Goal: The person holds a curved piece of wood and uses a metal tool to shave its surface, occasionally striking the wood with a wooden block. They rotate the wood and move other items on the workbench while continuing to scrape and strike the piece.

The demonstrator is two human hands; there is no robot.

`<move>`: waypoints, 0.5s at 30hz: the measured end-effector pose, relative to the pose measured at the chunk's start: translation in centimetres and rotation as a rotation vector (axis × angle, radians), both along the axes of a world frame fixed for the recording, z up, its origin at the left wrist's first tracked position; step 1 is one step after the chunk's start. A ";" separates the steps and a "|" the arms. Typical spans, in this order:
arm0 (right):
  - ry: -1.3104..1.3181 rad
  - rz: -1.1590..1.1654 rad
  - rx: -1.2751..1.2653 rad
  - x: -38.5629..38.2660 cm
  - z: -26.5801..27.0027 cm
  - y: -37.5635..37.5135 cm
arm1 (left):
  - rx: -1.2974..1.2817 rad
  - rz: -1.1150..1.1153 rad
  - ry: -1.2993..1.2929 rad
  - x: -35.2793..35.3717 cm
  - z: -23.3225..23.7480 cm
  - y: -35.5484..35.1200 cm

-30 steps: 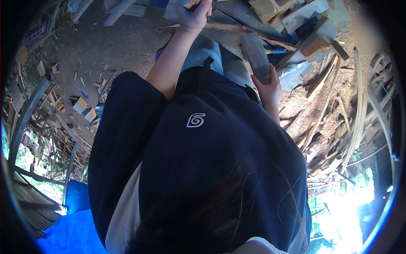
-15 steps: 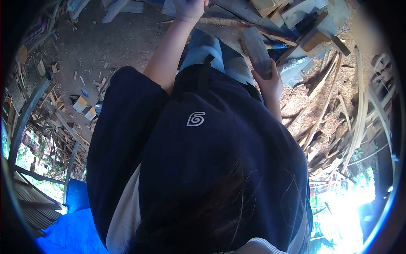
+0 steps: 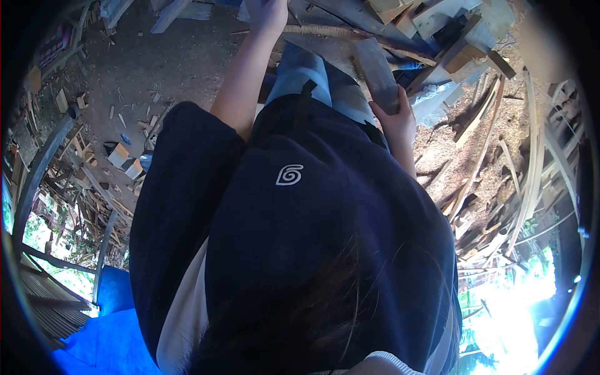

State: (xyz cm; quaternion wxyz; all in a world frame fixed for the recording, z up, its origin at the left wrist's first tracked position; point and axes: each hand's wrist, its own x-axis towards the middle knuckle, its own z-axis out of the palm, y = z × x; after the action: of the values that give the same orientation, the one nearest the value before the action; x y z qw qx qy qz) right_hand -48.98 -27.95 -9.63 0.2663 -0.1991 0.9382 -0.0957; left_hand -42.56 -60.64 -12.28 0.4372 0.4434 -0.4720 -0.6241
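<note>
My right hand (image 3: 400, 122) grips the near end of a flat greyish wooden board (image 3: 377, 72), with the thumb on one side and the fingers on the other. The board points away from me, beside my right leg. My left arm is stretched forward, and my left hand (image 3: 267, 17) reaches the top edge of the view. Its fingers are cut off there, so whether it holds anything is hidden. A long, rough strip of wood (image 3: 319, 30) lies beyond my knees, close to my left hand.
Cut wood blocks and planks (image 3: 462, 53) are piled at front right. Long thin offcuts (image 3: 531, 156) lie over sawdust on my right. Wood scraps (image 3: 122, 156) and a curved dark pole (image 3: 44, 156) are on the left. Behind left is a blue sheet (image 3: 109, 340).
My left hand has shifted left and slightly down in the view. My right hand and the board have moved only slightly.
</note>
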 end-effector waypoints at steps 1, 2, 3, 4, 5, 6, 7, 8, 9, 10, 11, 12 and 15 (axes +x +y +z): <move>-0.007 -0.003 0.008 0.0 0.0 0.0 | -0.001 -0.001 0.001 0.5 -1.3 0.1; -0.014 -0.005 0.015 -0.1 -0.1 0.0 | -0.245 -0.004 0.004 1.5 -3.8 0.1; -0.013 -0.007 0.014 -0.1 -0.1 0.1 | -0.489 -0.006 0.008 2.1 -5.0 0.0; -0.018 -0.011 0.019 -0.1 -0.1 0.1 | -0.490 -0.007 0.009 2.5 -3.0 0.2; -0.024 -0.015 0.024 -0.1 -0.1 0.1 | -0.386 -0.099 -0.118 3.5 -0.7 0.9; -0.025 -0.016 0.022 -0.1 -0.1 0.1 | -0.281 -0.189 -0.245 4.1 0.9 1.1; -0.029 -0.016 0.014 -0.2 0.0 0.1 | -0.433 -0.209 -0.121 5.0 -1.2 0.5; -0.034 -0.015 0.006 -0.2 0.0 0.1 | -0.434 -0.209 -0.122 5.1 -1.5 0.7; -0.035 -0.015 0.005 -0.2 -0.1 0.2 | -0.328 -0.148 -0.086 5.0 -1.2 1.1; -0.036 -0.016 0.006 -0.2 -0.2 0.2 | -0.221 -0.086 -0.051 5.0 -1.1 1.4; -0.037 -0.016 0.007 -0.2 -0.2 0.2 | -0.221 -0.086 -0.051 5.0 -1.1 1.3; -0.037 -0.015 0.008 -0.3 -0.3 0.2 | -0.271 -0.067 -0.021 5.1 -1.2 1.1; -0.046 -0.005 0.013 -0.4 -0.2 0.2 | -0.358 -0.041 0.034 4.6 -1.6 0.9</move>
State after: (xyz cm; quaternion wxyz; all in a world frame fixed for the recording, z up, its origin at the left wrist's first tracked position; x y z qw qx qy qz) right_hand -49.34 -27.71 -9.84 0.2888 -0.1926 0.9330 -0.0948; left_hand -37.96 -59.78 -13.91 0.5043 0.3380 -0.5771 -0.5462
